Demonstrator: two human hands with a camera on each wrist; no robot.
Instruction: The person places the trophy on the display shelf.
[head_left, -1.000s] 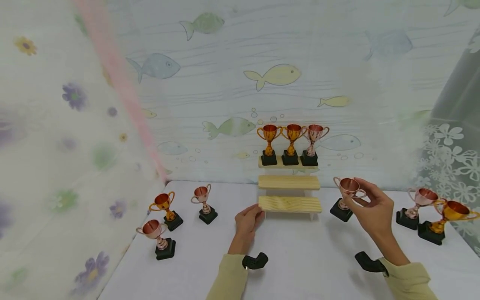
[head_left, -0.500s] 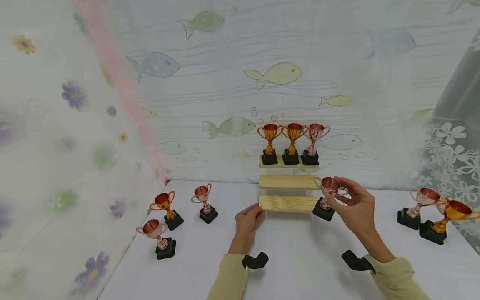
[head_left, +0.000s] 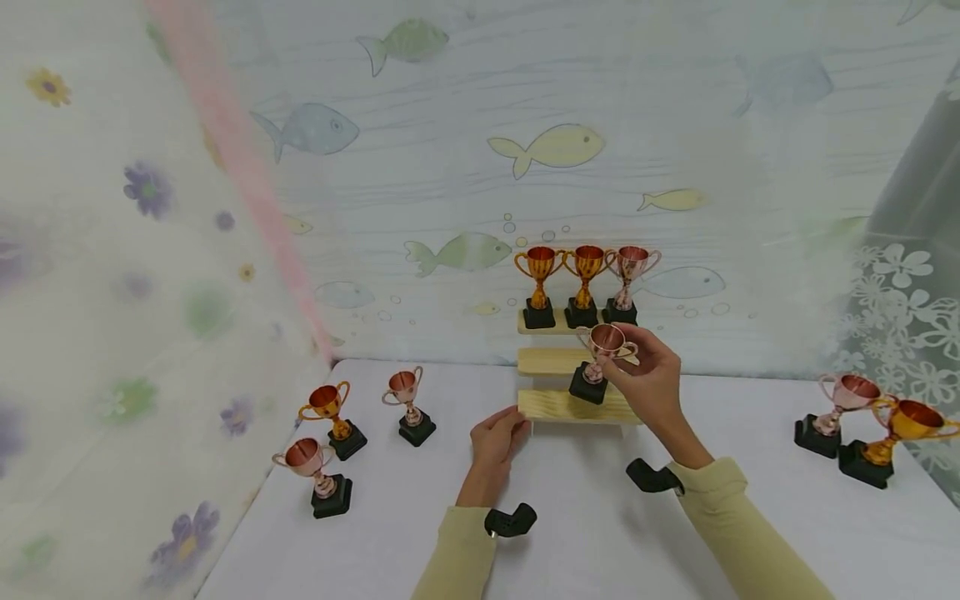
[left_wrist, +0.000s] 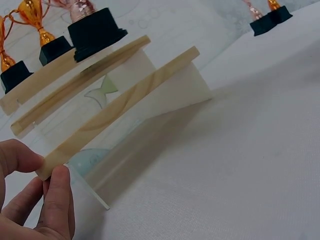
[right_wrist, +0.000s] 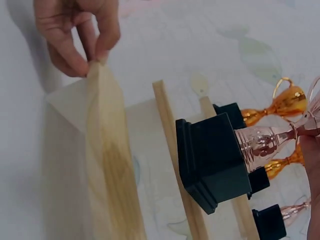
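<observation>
A three-tier wooden shelf (head_left: 540, 406) stands against the back wall. My left hand (head_left: 497, 446) pinches the left end of its lowest board (left_wrist: 122, 107) between thumb and fingers. With my right hand (head_left: 651, 387) I hold a rose-gold trophy cup (head_left: 606, 339) by its bowl and handle side, slightly tilted. Its black square base (right_wrist: 212, 162) hangs in front of the middle board (right_wrist: 172, 150), over the lowest one in the head view. On the top board stand two gold trophies (head_left: 539, 287) and one rose-gold trophy (head_left: 632, 265).
At left on the white table (head_left: 420, 517) are a gold trophy (head_left: 327, 404) and two rose-gold trophies (head_left: 403, 389). A rose-gold trophy (head_left: 851, 396) and a gold trophy (head_left: 911, 422) stand at right. A fish-print curtain (head_left: 450, 167) hangs behind the shelf.
My right hand has carried the rose-gold trophy leftward and up, from right of the shelf to in front of its boards. My left hand stays at the lowest board's end.
</observation>
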